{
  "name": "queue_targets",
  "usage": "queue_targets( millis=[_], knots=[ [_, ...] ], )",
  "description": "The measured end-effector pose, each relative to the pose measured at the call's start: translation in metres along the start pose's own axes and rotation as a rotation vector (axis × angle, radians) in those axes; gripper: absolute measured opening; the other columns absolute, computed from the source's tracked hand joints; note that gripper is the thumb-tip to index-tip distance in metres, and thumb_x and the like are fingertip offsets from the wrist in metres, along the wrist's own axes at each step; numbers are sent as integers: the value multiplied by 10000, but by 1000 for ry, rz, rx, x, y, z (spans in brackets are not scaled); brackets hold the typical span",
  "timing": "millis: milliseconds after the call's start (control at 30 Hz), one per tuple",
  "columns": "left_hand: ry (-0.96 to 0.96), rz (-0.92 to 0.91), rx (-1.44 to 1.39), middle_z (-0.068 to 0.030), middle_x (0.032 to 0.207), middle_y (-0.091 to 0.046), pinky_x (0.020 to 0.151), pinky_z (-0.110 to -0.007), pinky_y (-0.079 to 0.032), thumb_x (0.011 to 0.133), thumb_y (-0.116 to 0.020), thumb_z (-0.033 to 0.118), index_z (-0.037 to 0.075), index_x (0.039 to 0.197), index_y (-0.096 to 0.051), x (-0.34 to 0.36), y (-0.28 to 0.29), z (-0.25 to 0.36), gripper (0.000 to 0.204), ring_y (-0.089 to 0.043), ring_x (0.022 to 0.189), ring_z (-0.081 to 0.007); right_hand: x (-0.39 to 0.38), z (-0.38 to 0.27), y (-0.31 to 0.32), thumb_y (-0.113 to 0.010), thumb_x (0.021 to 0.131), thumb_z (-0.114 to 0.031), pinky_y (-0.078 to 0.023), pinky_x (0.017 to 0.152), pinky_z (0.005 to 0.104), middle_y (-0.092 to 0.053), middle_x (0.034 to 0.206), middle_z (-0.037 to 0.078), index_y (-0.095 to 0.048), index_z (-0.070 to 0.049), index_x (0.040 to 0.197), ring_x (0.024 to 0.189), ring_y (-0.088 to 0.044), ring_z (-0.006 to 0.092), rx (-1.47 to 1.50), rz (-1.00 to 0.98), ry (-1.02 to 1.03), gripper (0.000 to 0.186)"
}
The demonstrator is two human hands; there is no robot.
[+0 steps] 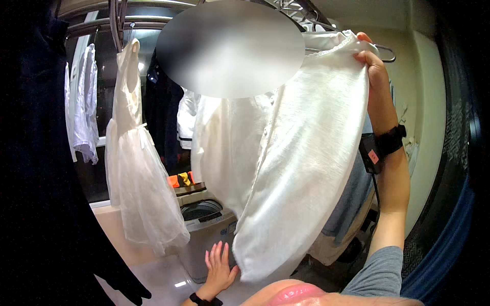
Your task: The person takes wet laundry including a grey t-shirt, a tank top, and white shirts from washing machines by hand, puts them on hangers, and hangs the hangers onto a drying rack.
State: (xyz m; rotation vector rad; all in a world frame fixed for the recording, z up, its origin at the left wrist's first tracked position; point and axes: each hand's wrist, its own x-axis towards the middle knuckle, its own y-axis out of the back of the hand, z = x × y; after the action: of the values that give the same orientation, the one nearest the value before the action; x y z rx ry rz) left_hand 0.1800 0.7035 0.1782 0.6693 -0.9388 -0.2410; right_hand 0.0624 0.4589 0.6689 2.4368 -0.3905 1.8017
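Observation:
A white button-front blouse (311, 158) hangs from a hanger (390, 53) in front of me. My right hand (376, 69) is raised at the upper right, its fingers closed around the blouse's shoulder near the end of the hanger. Low in the middle, my left hand (219, 268) has its fingers stretched and apart, with the thumb beside the lower front corner of the blouse. Whether that thumb touches the cloth I cannot tell. A blurred oval hides the blouse's upper left part.
To the left hangs a cream sleeveless dress (138, 168), with a white shirt (86, 109) farther left. Behind stands a top-loading washing machine (209, 239) below an orange, black and yellow cloth (182, 179). Blue-grey garments (347, 204) hang behind the blouse, and dark cloth (46, 178) fills the left edge.

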Motion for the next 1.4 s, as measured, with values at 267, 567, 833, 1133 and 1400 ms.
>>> queue_targets(
  millis=[267,567,833,1133,1400],
  knots=[
    [-125,407,-73,-225,1354,-275,1023,-507,-205,796,-585,401,-11,1347,-275,63,34,11,755,-278,1229,-404,-47,7,26,-596,836,-300,-474,794,259,-544,1124,140,-382,-29,1315,940,-574,176,-521,34,52,590],
    [-616,140,94,-41,1178,-552,972,-476,-318,686,-583,83,171,1119,-601,85,29,-3,443,-513,1049,-174,-381,54,78,-696,728,10,-447,857,321,-499,1184,118,-413,22,1232,1025,-519,202,-657,540,-496,578],
    [-522,-81,-180,-59,1108,-578,954,-450,-390,748,-603,77,144,1152,-583,69,21,-2,411,-569,979,-216,-583,131,148,-569,847,-134,-450,760,316,-635,969,145,-541,73,1068,896,-583,236,-1218,412,-812,304],
    [-72,45,-96,-117,1144,-539,878,-384,-420,748,-656,127,100,1127,-577,82,46,-60,388,-522,1031,-302,-487,273,13,-595,863,-231,-461,782,282,-636,987,114,-577,4,1106,890,-589,168,-542,-525,-1249,339],
    [221,142,389,-202,1276,-421,978,-402,-345,761,-600,29,9,1174,-521,119,65,-130,421,-431,1166,-330,-285,449,-51,-539,914,-190,-447,712,257,-580,1023,54,-538,-50,1169,894,-543,125,-514,-672,-1190,291]
  ],
)
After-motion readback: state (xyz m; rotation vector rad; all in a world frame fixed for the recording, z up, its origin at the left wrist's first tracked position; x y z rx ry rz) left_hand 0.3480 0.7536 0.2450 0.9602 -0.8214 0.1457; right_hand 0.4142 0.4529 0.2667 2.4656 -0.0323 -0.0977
